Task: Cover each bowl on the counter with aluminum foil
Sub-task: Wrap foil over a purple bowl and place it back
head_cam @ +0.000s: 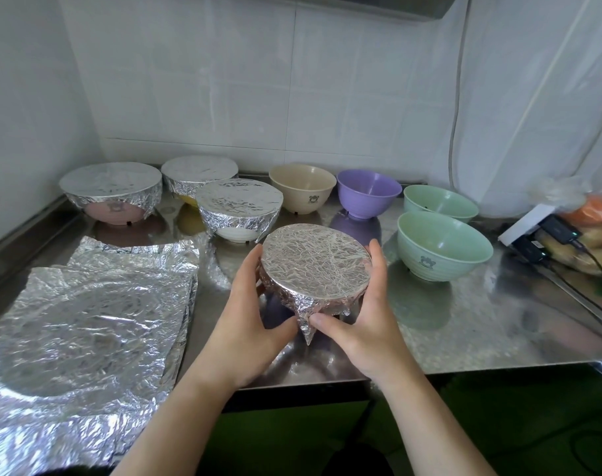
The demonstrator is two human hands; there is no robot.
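Biggest risk here is probably the foil tearing or popping loose: the foil-wrapped bowl [315, 269] is held tilted toward the camera, seemingly lifted a bit above the steel counter [464, 321], and a pointy flap of foil [306, 326] is left hanging under the near rim. If that flap gets snagged or squeezed too hard, the wrap could be ripped or pulled off the edge, and since the thing appears to be carried only by side pressure, it could also be dropped or slid out of the crinkly foil. As for grip, the left hand [254, 304] is curled around the left side with the thumb tucked under the near edge, fingers wrapped behind where they can't all be seen. The right hand [358, 310] is cupped around the right side, fingers held close together up along the rim, thumb pressed on the loose flap. Three covered bowls [239, 204] are parked at the back left, four bare ones, like the beige bowl [303, 187], are left to be done, and spare foil sheets [86, 321] are stacked at left.
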